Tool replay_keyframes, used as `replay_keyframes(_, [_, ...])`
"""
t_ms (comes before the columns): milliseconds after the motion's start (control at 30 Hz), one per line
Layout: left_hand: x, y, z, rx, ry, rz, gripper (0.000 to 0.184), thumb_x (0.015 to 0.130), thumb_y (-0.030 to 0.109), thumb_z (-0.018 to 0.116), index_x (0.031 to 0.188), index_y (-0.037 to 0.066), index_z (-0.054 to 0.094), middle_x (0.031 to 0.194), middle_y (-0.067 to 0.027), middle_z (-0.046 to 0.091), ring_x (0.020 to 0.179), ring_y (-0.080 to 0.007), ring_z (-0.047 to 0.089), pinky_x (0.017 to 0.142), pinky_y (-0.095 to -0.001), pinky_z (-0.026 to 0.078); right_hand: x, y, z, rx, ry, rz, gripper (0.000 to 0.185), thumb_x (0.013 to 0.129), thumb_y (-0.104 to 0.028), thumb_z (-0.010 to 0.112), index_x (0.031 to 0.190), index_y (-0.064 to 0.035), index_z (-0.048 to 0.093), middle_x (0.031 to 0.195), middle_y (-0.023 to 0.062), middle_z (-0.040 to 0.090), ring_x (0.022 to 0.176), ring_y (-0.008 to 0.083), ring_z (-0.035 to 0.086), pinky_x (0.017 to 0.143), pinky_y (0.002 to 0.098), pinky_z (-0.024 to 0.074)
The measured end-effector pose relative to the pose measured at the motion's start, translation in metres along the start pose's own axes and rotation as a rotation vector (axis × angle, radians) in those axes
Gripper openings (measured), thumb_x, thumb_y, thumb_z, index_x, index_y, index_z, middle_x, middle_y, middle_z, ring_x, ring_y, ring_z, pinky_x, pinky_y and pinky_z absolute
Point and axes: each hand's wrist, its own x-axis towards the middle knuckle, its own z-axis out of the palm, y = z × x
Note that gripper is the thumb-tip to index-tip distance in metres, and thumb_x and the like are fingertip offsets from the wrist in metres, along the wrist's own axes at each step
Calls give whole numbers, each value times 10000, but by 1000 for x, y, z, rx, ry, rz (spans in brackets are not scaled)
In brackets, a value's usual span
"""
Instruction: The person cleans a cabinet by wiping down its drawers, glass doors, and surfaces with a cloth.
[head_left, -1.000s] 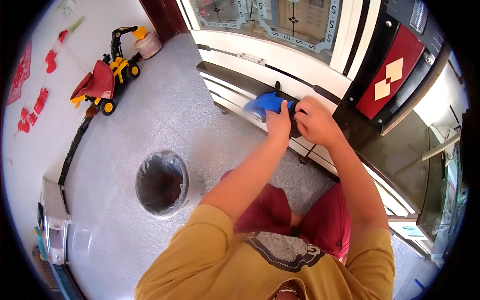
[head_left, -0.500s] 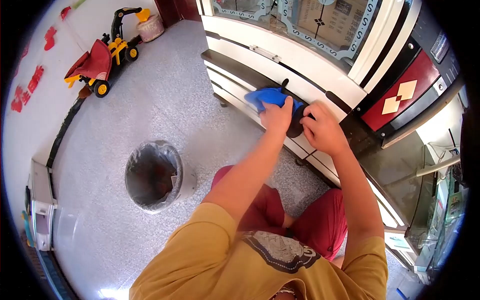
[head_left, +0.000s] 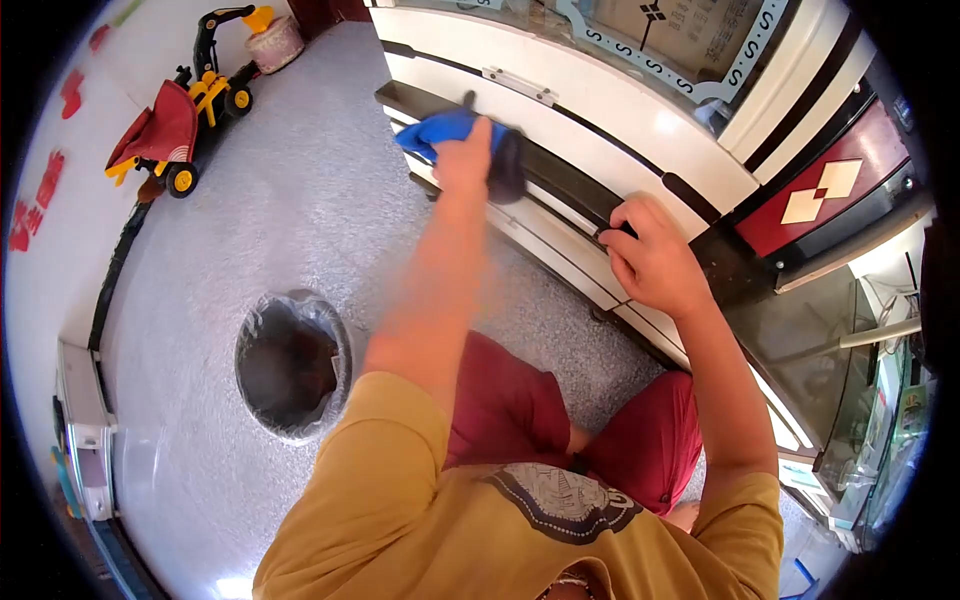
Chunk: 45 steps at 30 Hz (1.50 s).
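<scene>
My left hand (head_left: 463, 160) is closed on a blue and black cloth (head_left: 440, 130), pressed against the dark ledge (head_left: 560, 178) of a white cabinet. The cloth's black part (head_left: 507, 168) hangs to the right of my fingers, slightly blurred. Farther right along the same ledge is my right hand (head_left: 652, 255), its fingers curled. A bit of something black shows at those fingertips; I cannot tell whether it is held or part of the ledge.
A lined trash bin (head_left: 345, 355) stands on the speckled floor to my left. Beyond it, a toy excavator (head_left: 200, 105) is by the wall near a pinkish round tub (head_left: 275, 45). The white cabinet (head_left: 600, 145) with a glass upper part runs along the right.
My left hand has moved left along the ledge with the cloth, away from my right hand. The right hand has stayed about where it was, fingers still curled. The view has shifted slightly.
</scene>
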Motion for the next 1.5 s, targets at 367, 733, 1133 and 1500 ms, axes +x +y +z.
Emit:
replay_keyframes(367, [111,33,-54,-350,-97,-158,797,840,448,852,1330,-133,615,1322,-234,667,1080,-351,707,931,-480,595,1,7,3,55,-19,14,160,764,28,721,918,-12,705,1033,122,595,1032,330,597,878,421,528])
replay_keyframes(733, [36,3,-9,-196,13,93,1003,950,539,720,1550,-132,279,1516,-337,505,1369,-445,560,1160,-483,461,-4,10,1,37,-8,-10,61,805,-9,716,853,-24,682,1010,96,600,1022,308,588,872,406,540])
replay_keyframes(1133, [-202,-15,66,136,-12,485,894,1014,306,694,1512,-274,230,1563,-462,317,1479,-532,345,1248,-547,275,-14,16,7,21,79,-44,64,791,-14,700,846,-24,669,923,108,602,943,344,602,806,410,539])
replay_keyframes(1500, [-220,9,29,421,-143,1018,894,849,55,733,1596,-109,272,1665,-333,301,1572,-553,192,1310,-622,122,-23,15,2,88,240,63,88,807,-4,671,881,-38,639,889,134,587,824,365,608,708,451,524])
